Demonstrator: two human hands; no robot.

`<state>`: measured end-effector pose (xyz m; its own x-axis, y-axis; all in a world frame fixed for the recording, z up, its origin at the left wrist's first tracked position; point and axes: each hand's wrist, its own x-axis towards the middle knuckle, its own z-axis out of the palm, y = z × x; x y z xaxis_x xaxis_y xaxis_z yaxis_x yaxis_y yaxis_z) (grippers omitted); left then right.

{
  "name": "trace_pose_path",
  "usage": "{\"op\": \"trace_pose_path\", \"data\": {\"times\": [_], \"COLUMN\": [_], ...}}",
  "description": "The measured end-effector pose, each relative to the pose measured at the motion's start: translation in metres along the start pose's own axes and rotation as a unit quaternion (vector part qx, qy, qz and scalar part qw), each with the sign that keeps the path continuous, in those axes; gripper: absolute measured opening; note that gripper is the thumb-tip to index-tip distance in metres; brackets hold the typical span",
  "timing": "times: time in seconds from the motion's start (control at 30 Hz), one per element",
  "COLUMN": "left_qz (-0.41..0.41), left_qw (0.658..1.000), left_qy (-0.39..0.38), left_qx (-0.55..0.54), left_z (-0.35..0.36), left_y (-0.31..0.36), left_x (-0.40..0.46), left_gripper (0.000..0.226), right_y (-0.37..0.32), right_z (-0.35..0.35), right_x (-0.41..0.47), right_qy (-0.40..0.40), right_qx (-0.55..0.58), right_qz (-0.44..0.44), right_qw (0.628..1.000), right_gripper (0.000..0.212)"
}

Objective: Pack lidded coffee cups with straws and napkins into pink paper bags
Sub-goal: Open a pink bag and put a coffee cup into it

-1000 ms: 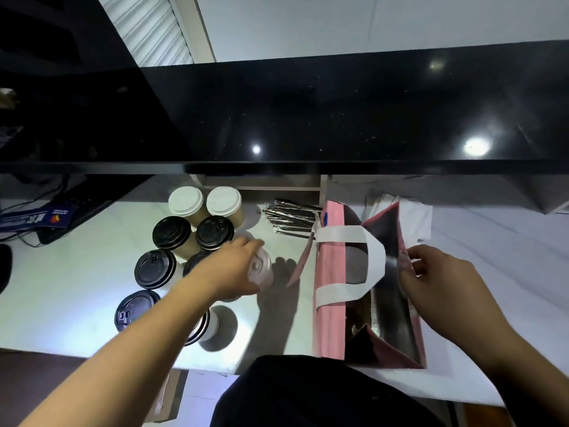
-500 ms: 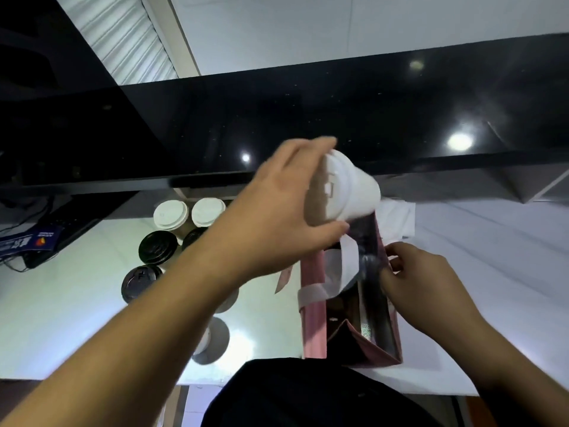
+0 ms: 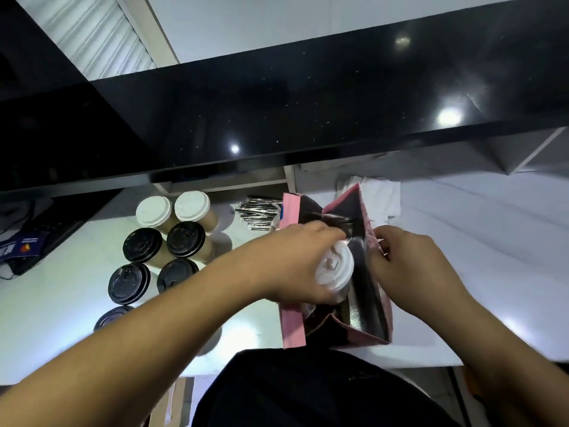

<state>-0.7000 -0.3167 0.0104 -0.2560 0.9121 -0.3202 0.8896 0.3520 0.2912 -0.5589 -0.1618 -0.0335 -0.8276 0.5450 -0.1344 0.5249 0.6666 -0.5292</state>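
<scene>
White-lidded cup (image 3: 334,269) gripped in my left hand (image 3: 295,263) at the lid, light, crushable; right hand (image 3: 406,260) pinches pink bag (image 3: 291,322) rim.

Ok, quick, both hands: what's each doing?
Left hand: grips white-lidded cup, in the bag mouth.
Right hand: pinches bag edge.

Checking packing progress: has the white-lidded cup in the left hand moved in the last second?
Yes. The white-lidded cup went from beside the cup cluster rightward into the pink bag's open mouth.
</scene>
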Motion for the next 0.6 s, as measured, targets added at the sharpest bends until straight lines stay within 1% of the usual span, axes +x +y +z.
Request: {"op": "trace_pose_path", "data": {"times": [0.13,0.2,0.4,0.5,0.6], "left_qz": [0.024,0.028,0.042,0.04,0.04], "left_qw": [0.997,0.994,0.988,0.989,0.99], "left_qy": [-0.03,-0.047,-0.089,-0.087,-0.071], "left_qx": [0.064,0.091,0.115,0.112,0.118], "left_z": [0.022,0.033,0.059,0.07,0.082], "left_y": [0.005,0.007,0.003,-0.001,-0.003], "left_x": [0.009,0.014,0.023,0.026,0.028], "left_gripper": [0.06,0.052,0.056,0.056,0.066], "right_y": [0.001,0.001,0.0,0.0,0.0], "right_z": [-0.002,-0.003,-0.004,-0.004,-0.004], "right_x": [0.0,0.0,-0.002,-0.003,-0.003], "right_qy": [-0.002,-0.003,0.003,0.001,0.002], "right_qx": [0.002,0.005,0.016,0.023,0.021], "right_qz": [-0.002,-0.002,-0.008,-0.008,-0.012], "right_qw": [1.0,1.0,1.0,1.0,1.0], "right_gripper": [0.022,0.021,0.02,0.017,0.018]}}
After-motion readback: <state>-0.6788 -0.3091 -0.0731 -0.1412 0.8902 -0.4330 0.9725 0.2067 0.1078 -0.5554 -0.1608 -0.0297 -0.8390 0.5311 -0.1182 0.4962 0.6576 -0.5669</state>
